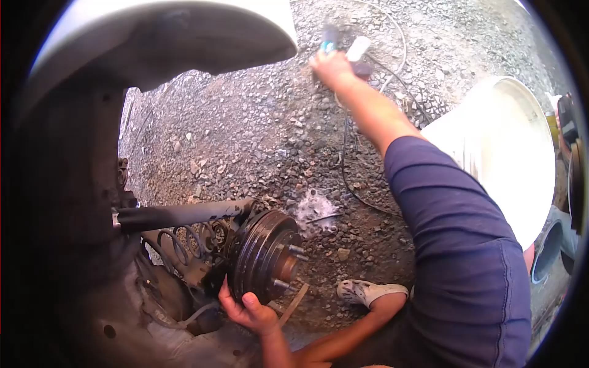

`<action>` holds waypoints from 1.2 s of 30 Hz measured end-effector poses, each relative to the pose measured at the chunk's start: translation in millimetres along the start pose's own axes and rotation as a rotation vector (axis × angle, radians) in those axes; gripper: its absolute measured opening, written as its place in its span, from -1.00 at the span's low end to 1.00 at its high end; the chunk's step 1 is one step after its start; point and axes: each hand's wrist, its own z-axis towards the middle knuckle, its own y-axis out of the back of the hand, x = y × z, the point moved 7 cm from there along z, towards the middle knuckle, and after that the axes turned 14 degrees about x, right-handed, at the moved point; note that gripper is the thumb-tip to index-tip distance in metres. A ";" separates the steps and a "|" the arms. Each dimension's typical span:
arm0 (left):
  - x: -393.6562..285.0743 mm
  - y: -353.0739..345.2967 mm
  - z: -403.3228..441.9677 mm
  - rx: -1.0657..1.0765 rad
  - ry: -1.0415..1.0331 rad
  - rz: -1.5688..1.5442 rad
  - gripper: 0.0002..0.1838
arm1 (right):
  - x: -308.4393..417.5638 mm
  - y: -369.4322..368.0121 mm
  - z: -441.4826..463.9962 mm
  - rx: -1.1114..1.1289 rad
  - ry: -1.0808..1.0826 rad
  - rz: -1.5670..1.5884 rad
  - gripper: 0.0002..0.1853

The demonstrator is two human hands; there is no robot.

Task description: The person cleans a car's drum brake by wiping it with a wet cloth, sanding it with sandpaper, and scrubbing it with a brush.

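A rusty brake drum (257, 257) with several wheel studs sits at the end of the car's axle. Cupped against its lower rim is my left hand (248, 311), thumb in front and fingers partly hidden behind the edge. My right arm reaches far out over the gravel. There my right hand (333, 69) closes around a teal-and-dark tool (329, 45), blurred and mostly covered by the hand. Right beside it lies a white cylindrical object (358, 48). A dark cable (345, 156) loops over the stones near the hand.
A large white bucket (515, 159) lies on its side at the right. The car's body panel (184, 43) overhangs the upper left. A coil spring (178, 242) and a shock absorber (178, 214) are behind the drum. A whitish wet patch (316, 211) marks the gravel. A clog-wearing foot (368, 293) stands nearby.
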 end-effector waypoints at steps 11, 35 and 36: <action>5.4 -6.9 2.4 -0.069 -0.053 -0.092 -0.20 | -98.0 10.4 -58.7 0.330 -0.564 0.208 -0.42; -32.6 3.6 21.7 -0.033 -0.305 0.330 -0.47 | 160.2 35.1 -426.3 0.623 -0.445 2.495 -0.76; -37.5 4.3 21.4 -0.020 -0.320 0.293 -0.47 | 162.9 32.1 -412.6 0.609 -0.328 2.523 -0.80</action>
